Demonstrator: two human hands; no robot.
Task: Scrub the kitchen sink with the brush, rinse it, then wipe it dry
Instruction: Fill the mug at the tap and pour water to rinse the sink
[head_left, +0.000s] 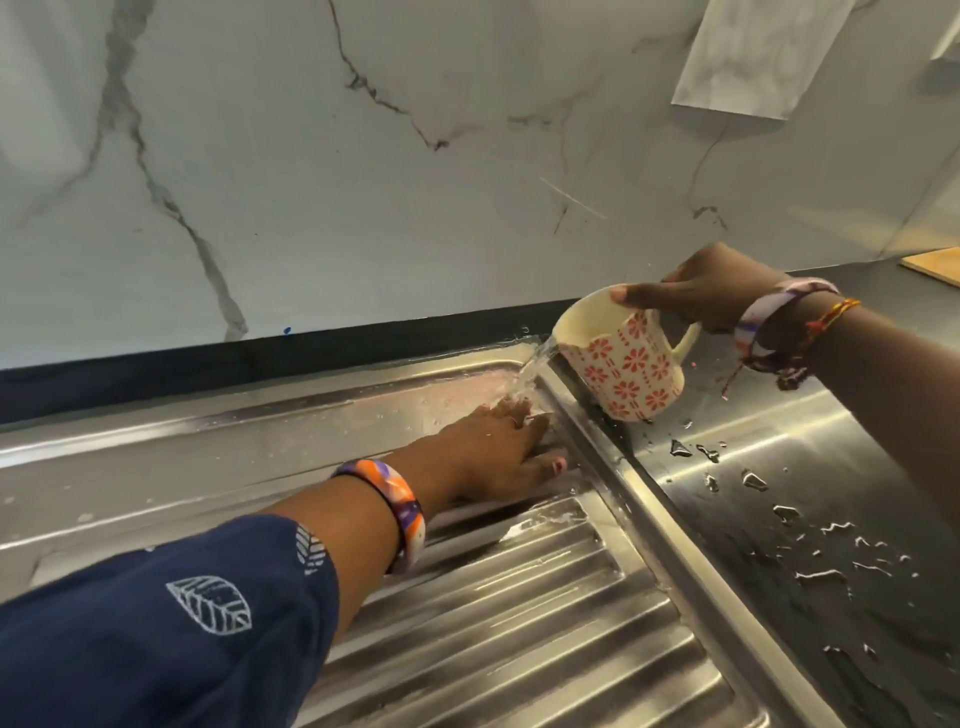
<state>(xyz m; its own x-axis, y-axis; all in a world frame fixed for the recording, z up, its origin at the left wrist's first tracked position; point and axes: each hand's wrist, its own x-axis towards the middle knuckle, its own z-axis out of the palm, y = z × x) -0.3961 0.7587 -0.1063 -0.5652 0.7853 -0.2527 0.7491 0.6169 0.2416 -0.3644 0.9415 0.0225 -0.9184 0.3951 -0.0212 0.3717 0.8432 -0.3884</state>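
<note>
Steel sink (779, 467) glistening, droplets across the basin side; right hand (711, 291) grips a cream mug (621, 358) with red flowers by its handle, thumb on the rim, tipping water (530, 374) onto the ribbed drainboard (519, 623), where the left hand (498, 457) presses flat, fingers straight, under the stream

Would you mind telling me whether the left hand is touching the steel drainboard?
Touching. The head view shows the left hand lying flat, fingers spread, on the ribbed drainboard under the water pouring from the mug.
</note>
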